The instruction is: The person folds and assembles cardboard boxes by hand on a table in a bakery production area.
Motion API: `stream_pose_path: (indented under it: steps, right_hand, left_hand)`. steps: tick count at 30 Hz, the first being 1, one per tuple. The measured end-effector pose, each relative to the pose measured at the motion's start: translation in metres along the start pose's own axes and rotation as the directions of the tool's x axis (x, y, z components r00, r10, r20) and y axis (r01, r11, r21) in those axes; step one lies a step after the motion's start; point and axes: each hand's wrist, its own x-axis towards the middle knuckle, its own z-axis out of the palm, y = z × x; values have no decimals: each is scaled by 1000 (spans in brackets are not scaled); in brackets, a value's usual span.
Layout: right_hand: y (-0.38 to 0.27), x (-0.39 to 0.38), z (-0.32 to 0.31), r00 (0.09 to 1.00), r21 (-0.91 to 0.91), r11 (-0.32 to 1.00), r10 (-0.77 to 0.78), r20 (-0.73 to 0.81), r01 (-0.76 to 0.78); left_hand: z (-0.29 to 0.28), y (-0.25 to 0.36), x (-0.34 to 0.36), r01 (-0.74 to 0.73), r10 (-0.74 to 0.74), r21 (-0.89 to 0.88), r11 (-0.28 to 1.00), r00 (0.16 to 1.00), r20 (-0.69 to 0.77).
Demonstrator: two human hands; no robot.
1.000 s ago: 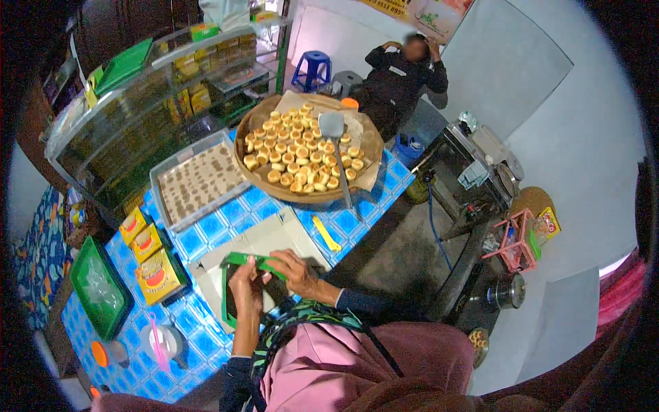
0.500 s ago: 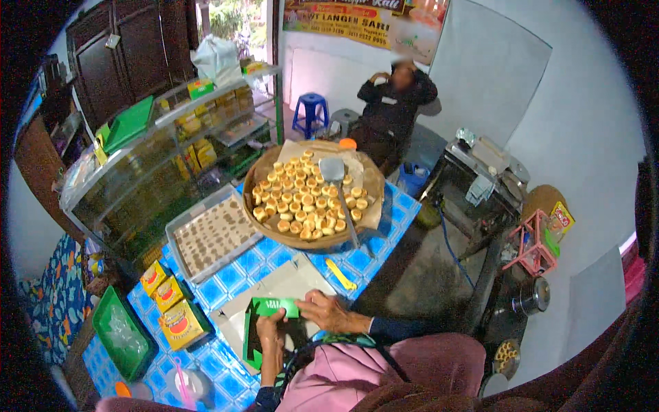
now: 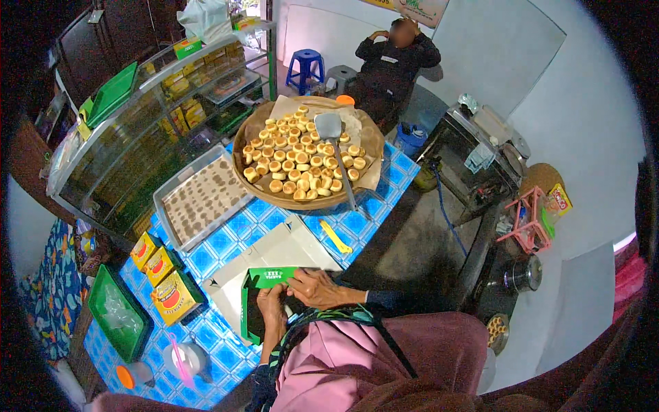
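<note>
A green cardboard box (image 3: pixel 274 277), partly folded, stands at the table's near edge with its pale lid flap (image 3: pixel 261 255) spread out behind it. My left hand (image 3: pixel 272 309) grips the box's near left part, fingers bent at the inner side of the green wall. My right hand (image 3: pixel 317 288) is closed on the right end of that wall, its fingertips close to the left hand's. Beyond the flap, a round woven tray (image 3: pixel 240 154) lined with brown paper holds many small browned round cakes (image 3: pixel 295 154). A metal spatula (image 3: pixel 329 127) lies across it.
Left of the tray is a rectangular pan (image 3: pixel 165 213) lined with spotted paper. Yellow boxes (image 3: pixel 175 295), a green tray (image 3: pixel 117 316) and a white lidded container (image 3: pixel 189 360) stand at left. A yellow plastic tool (image 3: pixel 336 237) lies near the flap. Behind, a person (image 3: pixel 395 62) sits by the wall.
The scene has shifted upward in the picture. My hands have come closer together on the box, and the green panel that was tilted between them now stands as a wall.
</note>
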Motion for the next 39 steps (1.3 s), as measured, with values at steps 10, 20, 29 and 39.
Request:
stream_pose_path:
  steps: [10,20,29,39]
  right_hand:
    - [-4,-1,-2,980,3,985,173,-95,-174]
    - [-10,-2,-4,984,16,990,138,-112,-137]
    - [-9,-9,-1,978,10,993,119,-173,-119]
    - [-22,-6,-2,983,-1,990,138,-124,-139]
  left_hand:
    - [29,15,-20,-117,107,207,971,993,58]
    - [12,3,-16,-149,123,237,960,985,120]
    - [29,5,-30,-84,83,108,991,996,8]
    - [14,11,-31,-51,58,269,962,998,-20]
